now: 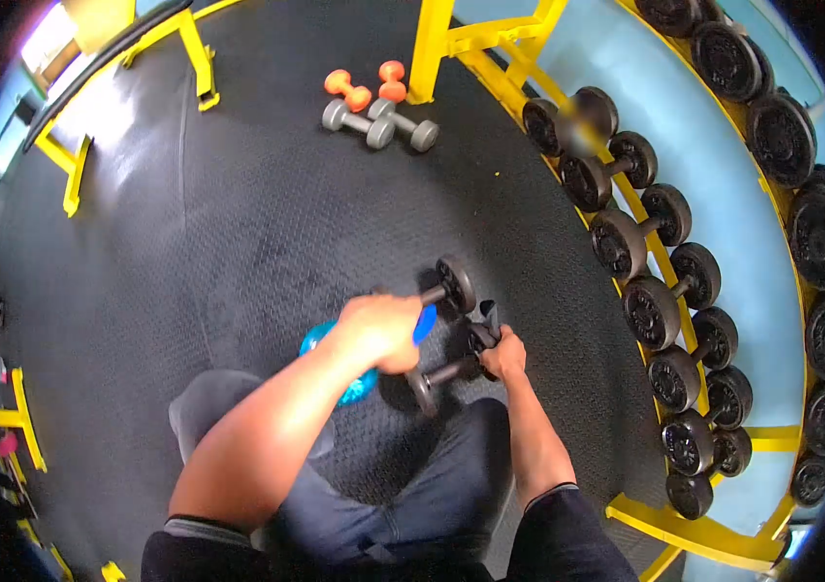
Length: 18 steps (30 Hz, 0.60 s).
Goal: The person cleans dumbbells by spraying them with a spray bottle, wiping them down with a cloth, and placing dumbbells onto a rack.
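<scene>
My left hand [388, 332] is closed, with a smooth blue piece [424, 324] showing at its finger side; the rest of that piece is hidden. Beside it, a black dumbbell [455, 283] reaches out from behind the hand, its other end covered. Below lies a second black dumbbell [449, 371], slanting between my knees. My right hand [505, 355] is closed at this second dumbbell's right end. A dark grey piece [490, 314] sticks up just above the right fingers. Partly under my left forearm sits a shiny blue rounded object [358, 388].
A yellow rack on the right holds rows of black dumbbells [651, 312] and weight plates [782, 141]. On the black rubber floor [267, 204] ahead lie two grey dumbbells [358, 124] and two orange ones [348, 90]. Yellow frames [199, 63] stand to the left.
</scene>
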Each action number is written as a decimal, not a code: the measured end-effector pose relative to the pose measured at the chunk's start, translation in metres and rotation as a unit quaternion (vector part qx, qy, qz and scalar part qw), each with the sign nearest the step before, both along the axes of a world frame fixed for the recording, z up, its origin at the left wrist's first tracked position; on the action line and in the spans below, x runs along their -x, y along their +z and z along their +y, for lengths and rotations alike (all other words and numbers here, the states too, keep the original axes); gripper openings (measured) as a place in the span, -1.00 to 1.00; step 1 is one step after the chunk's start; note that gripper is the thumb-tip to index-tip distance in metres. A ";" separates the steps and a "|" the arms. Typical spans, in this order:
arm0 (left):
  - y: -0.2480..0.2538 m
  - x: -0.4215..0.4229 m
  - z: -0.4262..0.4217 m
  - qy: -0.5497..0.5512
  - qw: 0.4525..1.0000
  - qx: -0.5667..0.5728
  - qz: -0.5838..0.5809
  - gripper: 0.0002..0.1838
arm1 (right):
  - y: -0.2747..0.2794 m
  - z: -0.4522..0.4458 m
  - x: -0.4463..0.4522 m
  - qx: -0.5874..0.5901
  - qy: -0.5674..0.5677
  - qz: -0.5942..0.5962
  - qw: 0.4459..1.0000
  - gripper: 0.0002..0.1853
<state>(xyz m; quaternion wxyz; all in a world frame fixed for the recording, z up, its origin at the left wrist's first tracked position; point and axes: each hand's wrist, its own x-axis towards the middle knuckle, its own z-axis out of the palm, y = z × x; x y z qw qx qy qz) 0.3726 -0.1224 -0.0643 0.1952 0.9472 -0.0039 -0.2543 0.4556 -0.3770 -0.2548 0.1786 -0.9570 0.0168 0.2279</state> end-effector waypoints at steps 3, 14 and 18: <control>0.018 -0.010 0.006 0.040 0.999 0.007 0.028 -0.59 | 0.005 0.002 0.006 0.016 0.012 -0.010 1.000 -0.41; 0.038 -0.046 0.058 0.046 0.995 0.049 0.071 -0.53 | 0.058 0.055 -0.008 -0.085 0.068 -0.229 0.967 -0.47; 0.033 -0.061 0.071 0.020 0.998 0.037 0.043 -0.64 | 0.062 0.121 -0.013 -0.152 0.116 -0.107 0.976 -0.26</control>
